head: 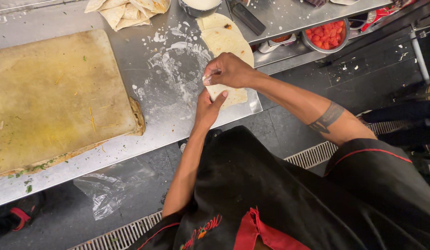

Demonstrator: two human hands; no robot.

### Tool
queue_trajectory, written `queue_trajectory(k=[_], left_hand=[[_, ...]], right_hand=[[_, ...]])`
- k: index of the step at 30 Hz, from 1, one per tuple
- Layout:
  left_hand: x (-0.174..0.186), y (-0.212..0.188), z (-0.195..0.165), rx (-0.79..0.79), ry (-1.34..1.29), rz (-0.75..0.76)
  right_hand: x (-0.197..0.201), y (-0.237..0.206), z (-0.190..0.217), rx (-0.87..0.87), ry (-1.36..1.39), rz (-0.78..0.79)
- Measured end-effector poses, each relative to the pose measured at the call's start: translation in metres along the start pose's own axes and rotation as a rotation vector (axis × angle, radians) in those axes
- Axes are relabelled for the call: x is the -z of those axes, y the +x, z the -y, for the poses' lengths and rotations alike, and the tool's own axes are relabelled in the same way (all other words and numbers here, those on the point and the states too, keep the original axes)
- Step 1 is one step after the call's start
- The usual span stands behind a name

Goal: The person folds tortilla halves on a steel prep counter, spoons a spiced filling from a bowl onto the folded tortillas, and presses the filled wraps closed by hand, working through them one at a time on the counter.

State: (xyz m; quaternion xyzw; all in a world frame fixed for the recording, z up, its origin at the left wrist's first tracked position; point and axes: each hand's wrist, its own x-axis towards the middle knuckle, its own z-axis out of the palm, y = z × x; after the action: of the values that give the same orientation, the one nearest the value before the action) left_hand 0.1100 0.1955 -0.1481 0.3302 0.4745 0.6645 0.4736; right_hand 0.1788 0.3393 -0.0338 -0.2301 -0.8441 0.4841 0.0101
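The big steel surface (131,139) holds a tan cutting board (57,92). Right of the board, the right hand (229,70) pinches the tortilla (226,44); left hand (206,110) fingers press its fold (best kept tight).

A steel surface (145,134) smeared with white flour fills the upper left of the frame, carrying a worn tan board (53,92). Below it lies a dark floor (289,129) with a metal drain grate (312,155) and a crumpled plastic sheet (103,194). A lower shelf (289,58) runs along the upper right.
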Motion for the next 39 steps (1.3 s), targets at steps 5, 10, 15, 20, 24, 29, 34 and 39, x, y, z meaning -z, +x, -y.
queue_trajectory(k=[5, 10, 15, 20, 24, 29, 34, 39], left_hand=[[0.001, 0.000, 0.003, 0.027, -0.053, -0.017], [0.000, 0.001, 0.004, 0.040, -0.058, -0.083], [-0.001, 0.005, 0.006, -0.008, 0.016, -0.120], [0.002, 0.003, 0.001, -0.079, 0.118, -0.140], [-0.003, 0.000, -0.001, -0.071, 0.147, -0.123], [-0.013, -0.001, 0.001, -0.098, 0.086, -0.119], [-0.013, -0.002, 0.003, -0.091, 0.067, -0.115], [-0.011, -0.002, 0.004, -0.067, 0.047, -0.104]], right_hand=[[0.012, 0.000, -0.010, -0.003, 0.234, 0.058], [0.019, -0.017, -0.025, -0.026, 0.148, -0.013], [0.005, -0.030, -0.019, -0.132, -0.046, -0.181], [0.014, -0.033, 0.002, 0.193, 0.034, -0.131], [0.017, -0.032, 0.012, 0.194, 0.085, -0.021], [0.008, -0.028, 0.013, 0.078, -0.037, -0.099], [0.005, -0.025, 0.012, 0.092, -0.049, -0.078], [0.007, -0.024, 0.020, 0.059, -0.067, 0.005]])
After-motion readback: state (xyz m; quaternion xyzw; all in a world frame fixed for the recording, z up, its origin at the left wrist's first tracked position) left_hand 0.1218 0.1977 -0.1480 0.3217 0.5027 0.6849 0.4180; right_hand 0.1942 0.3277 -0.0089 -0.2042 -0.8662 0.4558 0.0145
